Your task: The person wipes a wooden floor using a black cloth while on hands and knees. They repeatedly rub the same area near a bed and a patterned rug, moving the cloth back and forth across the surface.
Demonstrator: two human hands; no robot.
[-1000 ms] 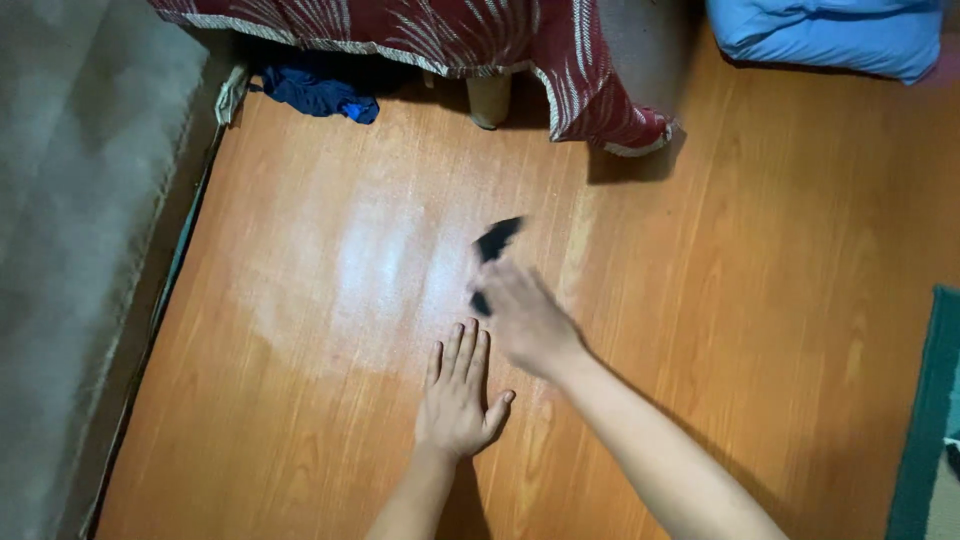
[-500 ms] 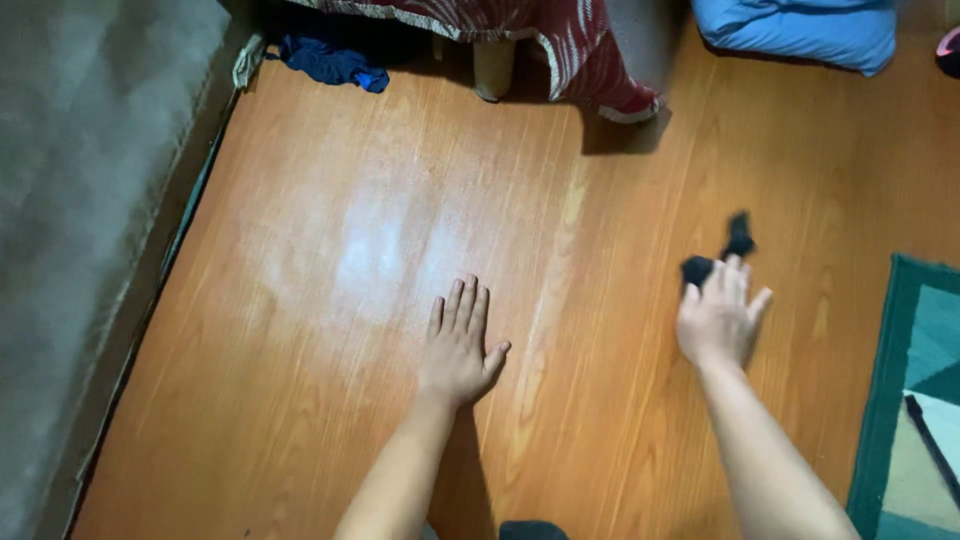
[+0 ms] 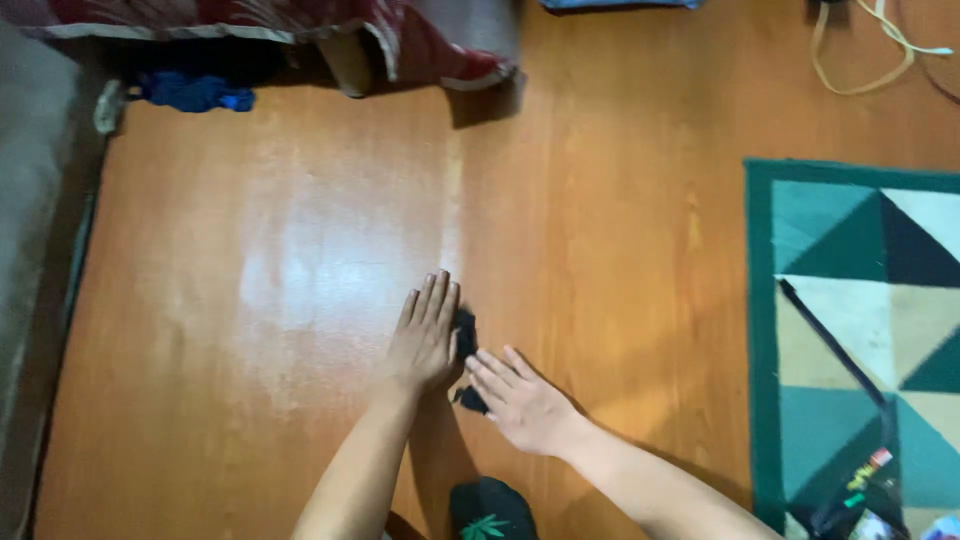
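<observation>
My left hand (image 3: 425, 340) lies flat on the orange wooden floor (image 3: 300, 260), fingers together and pointing away from me. A small black cloth (image 3: 466, 332) lies against its right edge, partly hidden. My right hand (image 3: 520, 400) rests just right of it with fingers stretched out flat, the fingertips on the lower part of the black cloth (image 3: 470, 401). Neither hand is curled around the cloth.
A teal rug (image 3: 850, 300) with triangle shapes covers the floor at right, with a dark strap on it. A red patterned bedcover (image 3: 420, 45) hangs at the top, a blue cloth (image 3: 190, 92) under it. A cord (image 3: 870, 60) lies top right. A dark item with a green leaf (image 3: 487, 512) is at the bottom.
My right hand swung the black cloth out to the right, then brought it back down onto the floor beside my left hand. The view has shifted right, showing more of the rug.
</observation>
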